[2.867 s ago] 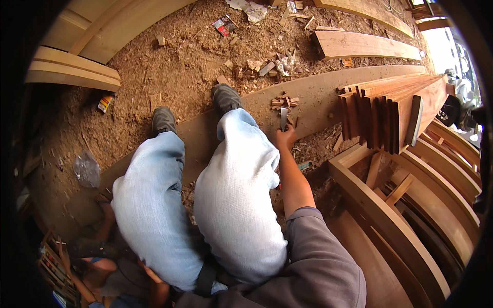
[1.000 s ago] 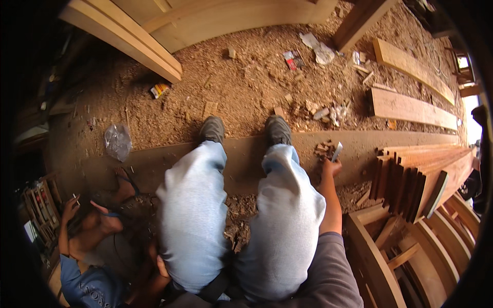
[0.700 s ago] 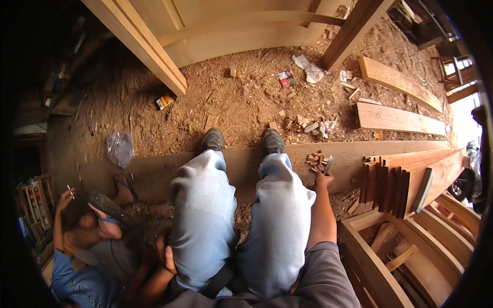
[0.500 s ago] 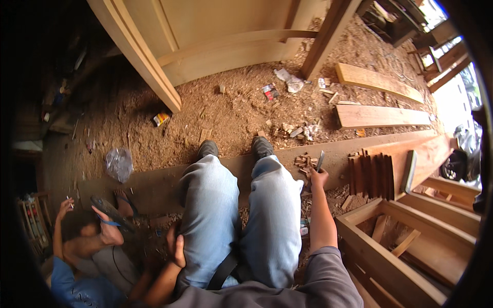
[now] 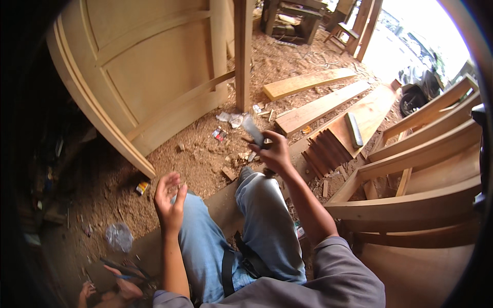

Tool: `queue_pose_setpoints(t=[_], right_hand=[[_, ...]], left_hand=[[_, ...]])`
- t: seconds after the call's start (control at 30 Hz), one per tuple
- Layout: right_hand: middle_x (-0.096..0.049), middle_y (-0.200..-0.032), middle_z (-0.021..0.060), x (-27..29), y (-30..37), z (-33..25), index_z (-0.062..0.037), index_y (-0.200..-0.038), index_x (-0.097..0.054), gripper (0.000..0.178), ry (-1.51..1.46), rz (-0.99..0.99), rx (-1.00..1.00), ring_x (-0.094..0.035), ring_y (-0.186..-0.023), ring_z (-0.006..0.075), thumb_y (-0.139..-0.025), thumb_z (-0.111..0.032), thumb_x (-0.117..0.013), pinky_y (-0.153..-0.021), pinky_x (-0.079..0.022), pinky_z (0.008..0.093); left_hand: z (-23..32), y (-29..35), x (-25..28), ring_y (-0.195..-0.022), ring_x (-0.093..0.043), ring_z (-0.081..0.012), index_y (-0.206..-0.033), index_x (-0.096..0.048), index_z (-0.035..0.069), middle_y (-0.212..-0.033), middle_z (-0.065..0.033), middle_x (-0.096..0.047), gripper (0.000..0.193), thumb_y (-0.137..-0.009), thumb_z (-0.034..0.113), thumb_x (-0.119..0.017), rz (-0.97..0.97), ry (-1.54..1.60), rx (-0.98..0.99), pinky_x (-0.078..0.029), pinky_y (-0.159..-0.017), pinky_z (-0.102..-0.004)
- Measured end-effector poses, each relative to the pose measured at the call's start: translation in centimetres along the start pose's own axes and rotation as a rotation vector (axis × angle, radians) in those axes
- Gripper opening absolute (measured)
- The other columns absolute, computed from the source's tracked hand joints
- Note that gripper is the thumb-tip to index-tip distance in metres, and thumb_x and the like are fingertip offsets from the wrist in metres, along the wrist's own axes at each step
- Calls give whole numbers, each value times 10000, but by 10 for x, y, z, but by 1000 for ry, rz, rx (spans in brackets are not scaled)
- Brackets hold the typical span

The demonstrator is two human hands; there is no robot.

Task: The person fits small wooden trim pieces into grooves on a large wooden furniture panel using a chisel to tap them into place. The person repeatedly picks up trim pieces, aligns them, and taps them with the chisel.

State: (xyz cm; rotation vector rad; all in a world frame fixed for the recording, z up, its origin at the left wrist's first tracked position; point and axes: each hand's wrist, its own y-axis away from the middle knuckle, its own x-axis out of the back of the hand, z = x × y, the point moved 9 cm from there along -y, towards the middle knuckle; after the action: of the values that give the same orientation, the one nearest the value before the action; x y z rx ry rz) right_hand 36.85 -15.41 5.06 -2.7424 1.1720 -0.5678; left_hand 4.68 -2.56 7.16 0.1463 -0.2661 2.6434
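Note:
My right hand [image 5: 277, 153] is raised past my knees, its fingers wrapped round a tool with a flat grey blade [image 5: 252, 129]. The blade tilts up and away to the left, slightly blurred, and the exact kind of tool does not show. My left hand [image 5: 171, 203] is lifted above my left knee with nothing in it, fingers loosely curved and thumb apart. Close to the right forearm lie dark brown wooden strips [image 5: 326, 153] set side by side. Beside them a grey bar [image 5: 354, 130] rests on a wide board [image 5: 377, 110].
A panelled wooden door [image 5: 154, 77] stands at the far left near a post [image 5: 243, 56]. Two planks [image 5: 308, 83] [image 5: 321, 107] lie on shavings. Wooden frames [image 5: 411, 190] fill the right. A clear plastic bag [image 5: 119, 237] and another person's hand [image 5: 87, 290] show lower left.
My view has swung to the right. My left hand has come off my thigh and risen open. My right hand has moved in front of my knees with the bladed tool.

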Motion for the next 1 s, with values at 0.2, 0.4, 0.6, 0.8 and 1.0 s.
queue_pose_setpoints(t=[0.2, 0.4, 0.6, 0.8, 1.0], right_hand=[[-691, -782, 79, -89, -21, -81, 19, -896, -691, 281, -9, -286, 145, -624, -646, 140, -735, -144, -854, -588, -512, 306], [-673, -700, 97, -153, -5, -29, -11, -870, -714, 422, 69, -262, -130, -635, -629, 158, -684, -360, -862, -619, -512, 384], [-702, -769, 75, -191, -15, 10, 0, -901, -709, 392, -105, -309, -257, -650, -699, 135, -675, -286, -853, -651, -529, 340], [-706, -814, 67, -202, -25, 17, 1, -926, -692, 397, -78, -253, -284, -651, -724, 134, -663, -234, -872, -666, -535, 310], [-692, -802, 40, -211, -19, 19, -23, -952, -683, 312, -244, -260, -377, -618, -651, 97, -711, -139, -842, -553, -505, 276]], left_hand=[[22, -78, -61, -996, -614, -135, -1239, -622, 80, -1125, -55, -664, 367, -885, 87, -720, -209, 147, -191, -491, -826, -266], [-65, -110, -54, -789, -654, -117, -1047, -678, 17, -944, -38, -693, 174, -879, -19, -660, -251, -13, 105, -528, -677, -264], [-98, -128, -35, -683, -615, -105, -1020, -673, 67, -866, -5, -679, 111, -920, 113, -660, -377, -29, 355, -480, -581, -257], [-120, -120, -23, -678, -612, -101, -1020, -664, 81, -870, 2, -668, 117, -921, 141, -687, -223, 111, 435, -481, -588, -247], [-123, -110, -19, -691, -629, -99, -1029, -642, 84, -837, -3, -671, 120, -919, 108, -684, -269, 70, 364, -484, -593, -245]])
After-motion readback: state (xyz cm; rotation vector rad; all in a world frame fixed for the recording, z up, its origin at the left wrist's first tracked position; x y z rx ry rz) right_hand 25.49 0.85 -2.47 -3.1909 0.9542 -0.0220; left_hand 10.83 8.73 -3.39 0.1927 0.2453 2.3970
